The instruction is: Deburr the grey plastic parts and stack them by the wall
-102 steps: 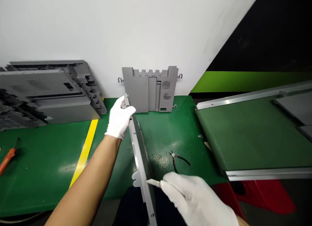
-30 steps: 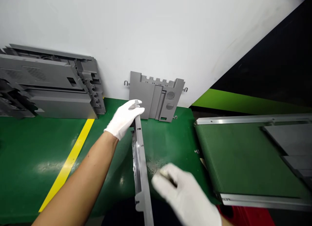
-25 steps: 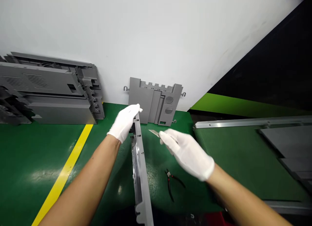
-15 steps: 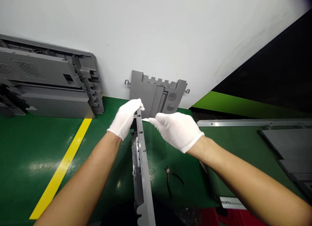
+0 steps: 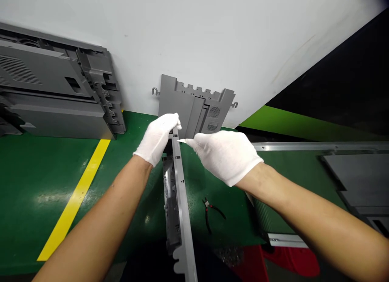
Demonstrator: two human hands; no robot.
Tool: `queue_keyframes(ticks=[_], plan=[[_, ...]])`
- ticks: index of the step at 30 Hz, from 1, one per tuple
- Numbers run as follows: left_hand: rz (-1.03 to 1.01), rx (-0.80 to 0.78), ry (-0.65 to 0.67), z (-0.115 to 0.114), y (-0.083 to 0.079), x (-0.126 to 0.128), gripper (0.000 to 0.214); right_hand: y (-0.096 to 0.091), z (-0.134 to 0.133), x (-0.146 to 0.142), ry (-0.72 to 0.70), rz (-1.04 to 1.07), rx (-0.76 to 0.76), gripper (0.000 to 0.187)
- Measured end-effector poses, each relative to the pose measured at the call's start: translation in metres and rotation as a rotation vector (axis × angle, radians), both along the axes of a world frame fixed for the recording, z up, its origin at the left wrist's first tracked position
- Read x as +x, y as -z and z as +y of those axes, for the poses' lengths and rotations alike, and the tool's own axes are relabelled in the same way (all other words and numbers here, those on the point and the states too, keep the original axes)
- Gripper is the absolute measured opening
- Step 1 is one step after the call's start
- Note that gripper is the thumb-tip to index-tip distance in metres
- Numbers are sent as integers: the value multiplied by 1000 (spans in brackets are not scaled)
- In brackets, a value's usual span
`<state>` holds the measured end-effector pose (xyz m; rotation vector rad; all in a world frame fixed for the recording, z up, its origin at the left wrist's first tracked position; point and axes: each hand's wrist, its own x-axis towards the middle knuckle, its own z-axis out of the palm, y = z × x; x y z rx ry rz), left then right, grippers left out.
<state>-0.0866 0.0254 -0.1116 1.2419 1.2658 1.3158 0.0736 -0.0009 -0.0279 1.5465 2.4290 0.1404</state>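
A long grey plastic panel (image 5: 179, 201) stands on edge on the green table, running away from me. My left hand (image 5: 156, 137), in a white glove, grips its far top end. In my gloved right hand (image 5: 226, 154) I pinch a small blade (image 5: 181, 141), whose tip touches the panel's upper edge just beside the left hand.
Black-handled pliers (image 5: 209, 209) lie on the green table (image 5: 45, 168) right of the panel. Another grey panel (image 5: 194, 107) leans on the white wall. Stacked grey housings (image 5: 54, 99) stand at the left. A conveyor belt (image 5: 304, 168) carries grey parts at the right. A yellow stripe (image 5: 75, 197) crosses the table.
My right hand rose from the panel's near end and carried the blade to its far top end beside my left hand. The left hand kept its grip.
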Motion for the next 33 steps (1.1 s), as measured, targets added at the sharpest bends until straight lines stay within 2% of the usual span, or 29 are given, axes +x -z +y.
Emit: queue_keyframes(ticks=[9, 15, 27, 33], plan=[[6, 33, 15, -1, 3, 4, 27, -3, -6, 2, -8, -9, -2, 64], [-9, -5, 7, -1, -1, 5, 25, -3, -8, 1, -31, -37, 11, 61], [-46, -10, 5, 1, 1, 8, 24, -3, -8, 4, -26, -33, -16, 55], [-35, 38, 22, 2, 6, 7, 24, -2, -9, 5, -45, -42, -10, 54]])
